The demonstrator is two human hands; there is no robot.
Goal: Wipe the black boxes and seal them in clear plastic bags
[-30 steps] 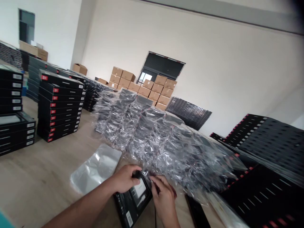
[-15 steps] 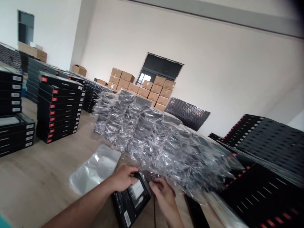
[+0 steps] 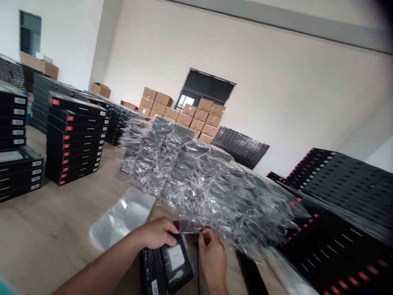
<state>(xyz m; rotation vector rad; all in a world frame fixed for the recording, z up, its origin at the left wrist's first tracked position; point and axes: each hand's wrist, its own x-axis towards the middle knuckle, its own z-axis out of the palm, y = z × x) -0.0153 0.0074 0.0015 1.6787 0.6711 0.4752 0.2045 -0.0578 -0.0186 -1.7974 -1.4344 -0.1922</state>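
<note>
A flat black product box (image 3: 167,266) with a clear window showing a white part lies on the wooden table (image 3: 55,229) at the bottom centre. My left hand (image 3: 156,232) rests curled over the box's far left corner, gripping it. My right hand (image 3: 211,256) is closed in a pinch on the edge of a clear plastic bag (image 3: 188,227) at the box's far end. Right behind lies a big heap of bagged black boxes (image 3: 202,180).
A loose empty plastic bag (image 3: 123,217) lies left of my hands. Stacks of black boxes (image 3: 75,139) stand at the left, and slanted rows of black boxes (image 3: 340,241) fill the right. Brown cartons (image 3: 184,114) are piled by the far wall.
The black box has slid toward me and a little left under my left hand. My right hand has gone from the box's far corner to pinching the plastic bag's edge.
</note>
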